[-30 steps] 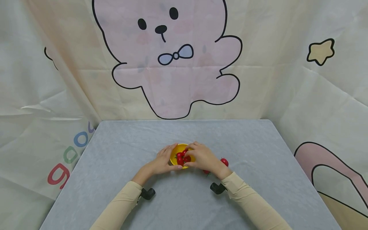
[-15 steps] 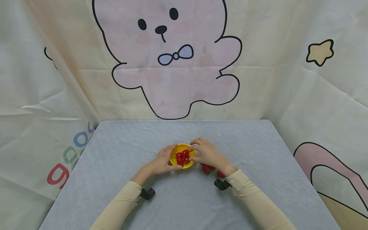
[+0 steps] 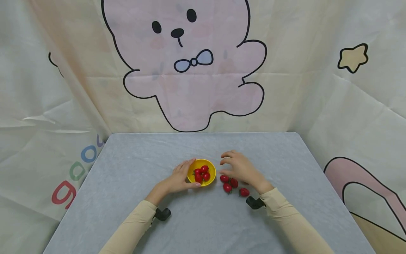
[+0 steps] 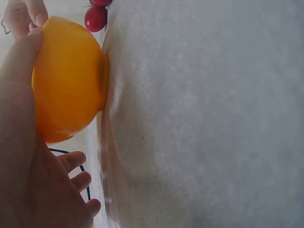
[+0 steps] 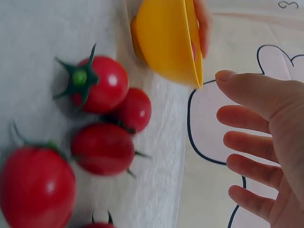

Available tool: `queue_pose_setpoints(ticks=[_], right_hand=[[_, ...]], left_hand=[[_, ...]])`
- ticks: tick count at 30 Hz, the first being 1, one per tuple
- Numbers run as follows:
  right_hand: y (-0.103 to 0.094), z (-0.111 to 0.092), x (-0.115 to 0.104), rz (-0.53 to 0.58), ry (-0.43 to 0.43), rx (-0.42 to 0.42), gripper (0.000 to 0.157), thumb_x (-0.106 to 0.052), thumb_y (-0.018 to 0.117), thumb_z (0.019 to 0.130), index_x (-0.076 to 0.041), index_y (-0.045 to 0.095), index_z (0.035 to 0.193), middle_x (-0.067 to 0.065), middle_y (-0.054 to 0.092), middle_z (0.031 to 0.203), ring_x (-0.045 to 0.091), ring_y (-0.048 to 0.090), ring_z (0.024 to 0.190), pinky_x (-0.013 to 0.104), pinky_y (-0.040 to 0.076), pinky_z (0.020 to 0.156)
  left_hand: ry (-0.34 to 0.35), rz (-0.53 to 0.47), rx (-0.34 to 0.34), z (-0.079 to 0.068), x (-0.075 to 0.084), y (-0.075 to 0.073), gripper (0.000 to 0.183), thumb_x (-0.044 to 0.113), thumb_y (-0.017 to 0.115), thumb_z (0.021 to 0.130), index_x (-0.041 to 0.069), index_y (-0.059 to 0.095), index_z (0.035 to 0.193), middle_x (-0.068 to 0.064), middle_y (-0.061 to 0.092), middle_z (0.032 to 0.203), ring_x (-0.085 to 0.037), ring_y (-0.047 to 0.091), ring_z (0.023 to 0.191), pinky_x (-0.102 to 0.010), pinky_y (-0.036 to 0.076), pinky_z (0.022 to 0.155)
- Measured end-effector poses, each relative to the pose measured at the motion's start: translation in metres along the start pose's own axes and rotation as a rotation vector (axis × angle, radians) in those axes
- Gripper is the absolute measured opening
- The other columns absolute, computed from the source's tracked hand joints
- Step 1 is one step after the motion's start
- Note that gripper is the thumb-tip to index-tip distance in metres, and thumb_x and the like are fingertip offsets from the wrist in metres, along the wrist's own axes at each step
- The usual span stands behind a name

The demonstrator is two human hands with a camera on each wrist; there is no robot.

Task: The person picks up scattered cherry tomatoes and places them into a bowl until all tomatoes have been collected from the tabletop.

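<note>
A yellow bowl [image 3: 213, 168] with several cherry tomatoes [image 3: 204, 169] inside stands on the table. My left hand [image 3: 178, 179] holds its left side, thumb at the near rim and fingers round the far side; in the left wrist view the thumb lies along the rim of the bowl [image 4: 71, 80]. My right hand [image 3: 242, 168] hovers to the right of the bowl, holding nothing, its fingers spread apart in the right wrist view. Below and in front of it lie several loose tomatoes [image 3: 227, 187] with green stems; the right wrist view shows a round tomato [image 5: 107, 85] close up.
A grey cloth covers the table [image 3: 152, 151]. Behind it hangs a curtain [image 3: 285, 70] printed with a bear. Each wrist carries a black camera mount, such as the right mount [image 3: 254, 203] near the loose tomatoes.
My right hand has let go over the bowl and moved right, away from it, over the loose tomatoes, more of which now show. The left hand and bowl have stayed still.
</note>
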State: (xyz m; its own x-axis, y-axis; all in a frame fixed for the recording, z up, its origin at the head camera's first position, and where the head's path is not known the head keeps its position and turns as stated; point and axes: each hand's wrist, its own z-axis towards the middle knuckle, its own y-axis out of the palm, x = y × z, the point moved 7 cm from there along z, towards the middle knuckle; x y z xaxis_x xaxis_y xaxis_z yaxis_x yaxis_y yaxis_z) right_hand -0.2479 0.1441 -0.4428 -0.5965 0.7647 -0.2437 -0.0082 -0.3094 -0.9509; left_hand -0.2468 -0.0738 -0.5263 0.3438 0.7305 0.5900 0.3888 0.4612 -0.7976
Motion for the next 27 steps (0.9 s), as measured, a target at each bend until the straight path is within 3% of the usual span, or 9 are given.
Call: queue_pose_setpoints(ticks=[12, 27], right_hand=[[-0.01, -0.018, 0.025, -0.038, 0.071, 0.003, 0.032, -0.036, 0.08, 0.083, -0.011, 0.076, 0.103, 0.009, 0.067, 0.123, 0.028, 0.058, 0.115, 0.046, 0.053, 0.098], [-0.009, -0.048, 0.054, -0.046, 0.099, 0.043, 0.03, -0.033, 0.081, 0.081, -0.009, 0.077, 0.098, 0.011, 0.07, 0.116, 0.03, 0.061, 0.11, 0.048, 0.052, 0.096]], left_hand=[[-0.004, -0.006, 0.0, -0.002, 0.001, -0.001, 0.107, 0.07, 0.065, 0.081, 0.025, 0.009, 0.16, -0.006, 0.02, 0.167, -0.036, 0.016, 0.153, -0.061, 0.014, 0.124], [-0.009, -0.014, 0.0, -0.001, 0.0, 0.001, 0.109, 0.072, 0.065, 0.079, 0.026, 0.008, 0.16, -0.005, 0.02, 0.167, -0.035, 0.016, 0.153, -0.06, 0.013, 0.124]])
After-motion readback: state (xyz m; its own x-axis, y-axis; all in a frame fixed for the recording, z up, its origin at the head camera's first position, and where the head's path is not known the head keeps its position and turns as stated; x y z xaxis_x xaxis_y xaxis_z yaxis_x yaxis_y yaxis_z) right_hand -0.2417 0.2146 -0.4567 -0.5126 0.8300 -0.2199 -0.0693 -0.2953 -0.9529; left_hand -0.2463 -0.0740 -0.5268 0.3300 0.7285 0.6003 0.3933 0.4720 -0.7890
